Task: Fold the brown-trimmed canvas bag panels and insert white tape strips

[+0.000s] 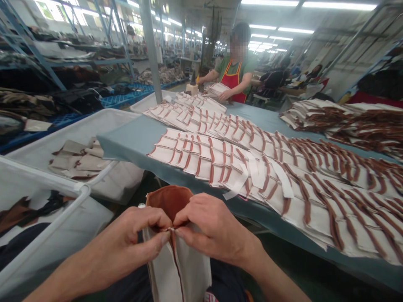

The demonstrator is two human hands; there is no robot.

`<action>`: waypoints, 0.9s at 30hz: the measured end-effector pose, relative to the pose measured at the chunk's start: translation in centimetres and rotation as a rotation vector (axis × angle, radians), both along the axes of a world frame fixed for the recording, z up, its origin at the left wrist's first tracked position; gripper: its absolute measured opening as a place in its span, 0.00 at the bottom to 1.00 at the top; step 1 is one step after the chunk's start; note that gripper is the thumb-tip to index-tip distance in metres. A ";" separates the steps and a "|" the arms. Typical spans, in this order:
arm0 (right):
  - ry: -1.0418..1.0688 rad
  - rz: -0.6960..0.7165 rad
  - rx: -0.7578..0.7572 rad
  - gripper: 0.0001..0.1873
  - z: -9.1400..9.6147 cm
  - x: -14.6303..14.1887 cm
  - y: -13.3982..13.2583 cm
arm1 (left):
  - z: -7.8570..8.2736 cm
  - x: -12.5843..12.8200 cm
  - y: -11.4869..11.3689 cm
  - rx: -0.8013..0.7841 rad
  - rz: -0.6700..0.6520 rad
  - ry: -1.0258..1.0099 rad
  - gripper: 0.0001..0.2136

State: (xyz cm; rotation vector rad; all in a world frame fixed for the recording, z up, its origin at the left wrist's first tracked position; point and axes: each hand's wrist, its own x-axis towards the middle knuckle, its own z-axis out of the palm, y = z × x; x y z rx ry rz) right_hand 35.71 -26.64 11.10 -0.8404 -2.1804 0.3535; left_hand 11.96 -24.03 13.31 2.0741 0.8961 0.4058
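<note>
Upright over my lap stands a boot upper (pixel 192 264), pale on the outside with a reddish-brown inner face showing at its open top. My left hand (pixel 141 235) pinches the top edge just left of the middle seam. On the other side of that seam, my right hand (pixel 208 230) grips the same edge between thumb and fingers. The thumbs nearly meet at the seam, which runs down the piece as a dark line. Its lower end is cut off by the frame.
A blue-grey table (pixel 126 138) bears overlapping rows of pale pieces (pixel 201 157) with brown edges. White bins (pixel 85 197) holding pieces stand at left. Across the table, a person in a red apron (pixel 231 77) handles a stack. A metal post (pixel 151 54) rises beside the table.
</note>
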 end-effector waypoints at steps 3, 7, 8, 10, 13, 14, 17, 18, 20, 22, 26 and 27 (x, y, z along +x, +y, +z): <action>-0.094 -0.045 0.168 0.11 0.1 -0.6 -0.1 | -0.4 -0.3 0.0 -0.004 -0.005 0.003 0.12; -0.161 -0.089 0.312 0.12 0.1 -1.4 -0.3 | -0.4 -0.5 -0.1 -0.025 0.004 0.013 0.13; -0.163 -0.098 0.345 0.12 0.0 -1.7 -0.3 | -0.3 -0.5 -0.1 -0.031 0.008 0.004 0.14; -0.147 -0.110 0.384 0.13 0.0 -2.1 -0.2 | -0.3 -0.7 -0.3 -0.053 0.018 -0.012 0.14; -0.084 -0.096 0.335 0.12 0.0 -2.5 0.0 | -0.6 -1.1 -0.6 -0.066 0.021 -0.013 0.13; -0.058 -0.078 0.293 0.11 0.1 -2.5 0.1 | -0.7 -1.2 -0.7 -0.056 0.021 -0.008 0.13; -0.019 -0.012 0.166 0.09 0.4 -2.7 0.3 | -1.1 -1.9 -1.1 0.004 0.035 0.028 0.11; -0.024 0.003 0.130 0.09 0.5 -2.8 0.3 | -1.3 -2.1 -1.3 0.021 0.043 0.044 0.10; -0.051 0.009 0.068 0.09 0.4 -3.1 0.4 | -1.6 -2.5 -1.5 0.032 0.046 0.056 0.10; -0.084 0.008 0.006 0.08 0.3 -3.3 0.5 | -2.1 -2.8 -1.6 0.023 0.047 0.025 0.11; -0.069 0.052 -0.090 0.07 0.3 -3.6 0.7 | -2.6 -3.2 -1.7 0.034 0.066 -0.056 0.11; -0.050 0.065 -0.110 0.07 0.4 -3.6 0.7 | -2.6 -3.3 -1.8 0.037 0.069 -0.064 0.11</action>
